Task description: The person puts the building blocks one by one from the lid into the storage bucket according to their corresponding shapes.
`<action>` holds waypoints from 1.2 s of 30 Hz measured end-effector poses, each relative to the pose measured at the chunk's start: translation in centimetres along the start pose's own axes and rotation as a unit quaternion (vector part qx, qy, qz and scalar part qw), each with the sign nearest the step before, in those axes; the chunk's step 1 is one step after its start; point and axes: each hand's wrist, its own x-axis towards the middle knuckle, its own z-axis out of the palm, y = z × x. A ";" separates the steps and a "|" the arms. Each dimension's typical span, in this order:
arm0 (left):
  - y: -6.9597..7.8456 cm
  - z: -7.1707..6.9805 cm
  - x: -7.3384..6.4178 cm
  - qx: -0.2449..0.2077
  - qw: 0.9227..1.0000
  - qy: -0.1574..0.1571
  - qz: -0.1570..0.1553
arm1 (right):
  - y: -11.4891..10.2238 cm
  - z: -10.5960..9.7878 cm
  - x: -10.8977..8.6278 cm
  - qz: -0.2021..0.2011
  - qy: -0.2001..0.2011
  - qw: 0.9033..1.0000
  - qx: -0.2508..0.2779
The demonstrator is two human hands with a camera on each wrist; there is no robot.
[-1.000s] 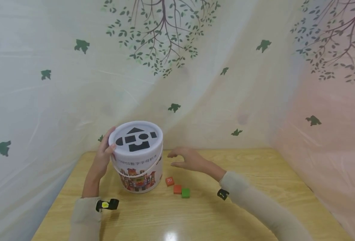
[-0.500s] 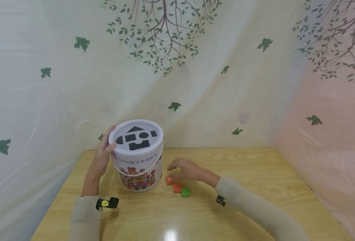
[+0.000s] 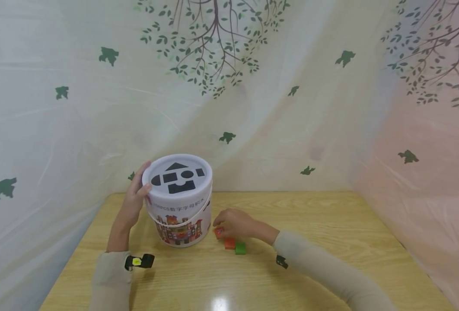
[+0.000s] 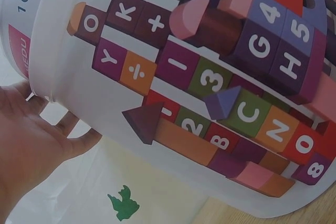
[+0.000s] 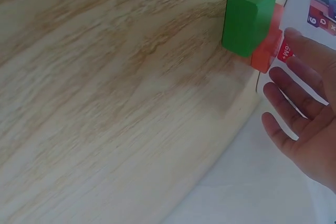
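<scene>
A white lidded bucket (image 3: 183, 205) printed with colourful toy blocks stands upright on the table. My left hand (image 3: 132, 207) holds its left side at the lid rim, thumb in front and fingers round the back. In the left wrist view, those fingers (image 4: 79, 142) go partly behind the bucket. Beside the bucket's base, my right hand (image 3: 239, 223) is over a red lettered block (image 3: 218, 233), thumb in front of it. The right wrist view has its fingers (image 5: 286, 100) spread apart and loosely bent. A plain red block (image 3: 230, 244) and a green block (image 3: 240, 249) sit closely side by side nearby.
The wooden table (image 3: 311, 216) reaches back to a pale curtain (image 3: 268, 142) printed with trees and leaves. A thin white carrying handle (image 3: 192, 219) hangs across the bucket's front. Black straps are on both wrists.
My right hand has come down and slightly left, from beside the bucket to the red lettered block. My left hand stays on the bucket, and the blocks look unmoved.
</scene>
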 end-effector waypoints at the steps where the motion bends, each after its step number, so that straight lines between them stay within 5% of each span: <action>1: 0.0 0.0 0.0 0.000 1.000 0.000 0.001 | 0.0 0.0 0.1 0.001 -0.003 1.000 -0.004; 22: -0.1 0.0 -0.9 0.011 1.000 0.007 -0.011 | -0.2 1.0 0.4 0.017 -0.038 0.999 0.009; 36: 0.2 0.1 -0.2 0.008 1.000 0.004 -0.003 | 0.9 -0.2 0.1 0.024 -0.029 0.999 0.004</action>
